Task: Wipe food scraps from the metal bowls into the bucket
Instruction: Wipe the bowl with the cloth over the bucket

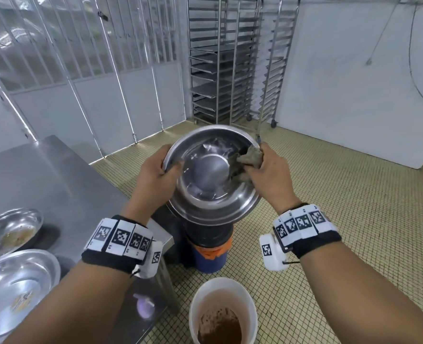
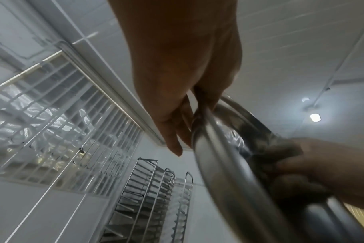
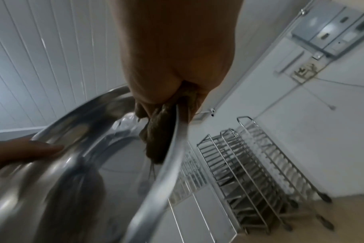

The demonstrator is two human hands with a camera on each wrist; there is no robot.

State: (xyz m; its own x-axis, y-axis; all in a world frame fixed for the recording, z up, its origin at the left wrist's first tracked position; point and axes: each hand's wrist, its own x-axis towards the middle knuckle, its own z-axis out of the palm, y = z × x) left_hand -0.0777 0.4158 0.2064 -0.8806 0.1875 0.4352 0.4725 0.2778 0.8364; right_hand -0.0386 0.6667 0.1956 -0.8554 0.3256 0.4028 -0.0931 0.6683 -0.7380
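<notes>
I hold a round metal bowl [image 1: 212, 175] tilted towards me above a dark bucket with an orange liner [image 1: 214, 247]. My left hand [image 1: 159, 171] grips the bowl's left rim [image 2: 199, 131], thumb inside. My right hand [image 1: 262, 167] clutches a wadded brown cloth [image 1: 250, 156] against the bowl's right inner wall; the right wrist view has the cloth [image 3: 159, 136] pressed just inside the rim. The bowl's inside looks shiny, with no scraps that I can make out. Most of the bucket's mouth is hidden behind the bowl.
A steel table [image 1: 36, 175] stands at my left with two more metal bowls, one holding scraps [image 1: 9, 232] and one nearer [image 1: 19, 289]. A white bucket of brown liquid [image 1: 221, 314] sits on the tiled floor below. Wheeled tray racks [image 1: 232, 60] stand against the far wall.
</notes>
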